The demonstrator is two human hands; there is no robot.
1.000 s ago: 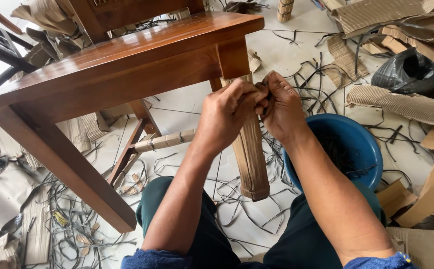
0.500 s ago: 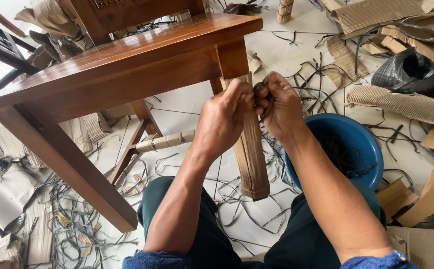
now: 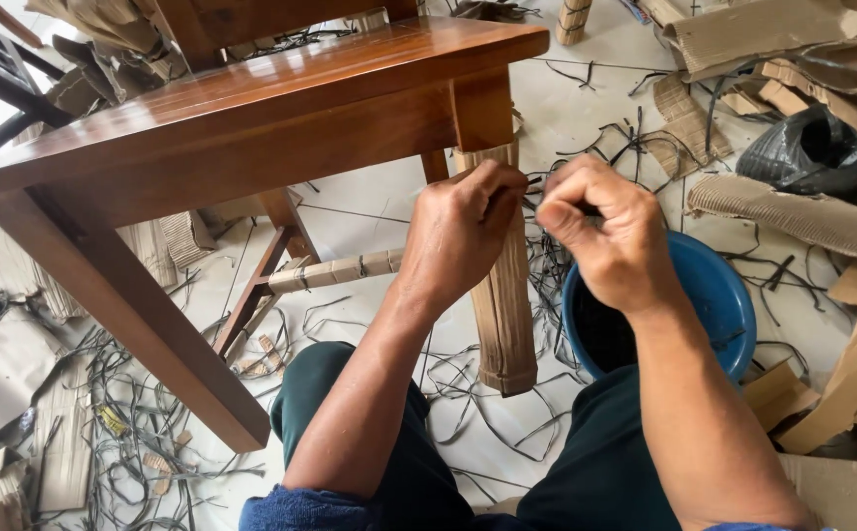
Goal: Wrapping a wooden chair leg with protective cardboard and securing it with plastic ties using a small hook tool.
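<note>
A brown wooden table (image 3: 251, 108) stands in front of me, and its near leg (image 3: 502, 295) is wrapped in corrugated cardboard. My left hand (image 3: 463, 231) presses against the top of the wrapped leg, its fingers curled around a thin dark strap that runs across the wrap. My right hand (image 3: 605, 231) is a short way to the right of the leg, closed in a fist on the strap's other end. The strap itself is mostly hidden between the fingers.
A blue plastic basin (image 3: 713, 305) sits on the floor under my right forearm. Cut dark strap pieces (image 3: 468, 393) and cardboard scraps (image 3: 802, 211) litter the pale floor. A black plastic bag (image 3: 817, 147) lies at the right. A cardboard-wrapped stretcher (image 3: 335, 270) joins the table legs.
My right hand has pulled away from the leg to the right, where before both hands were together against the wrap. The left hand stays on the leg.
</note>
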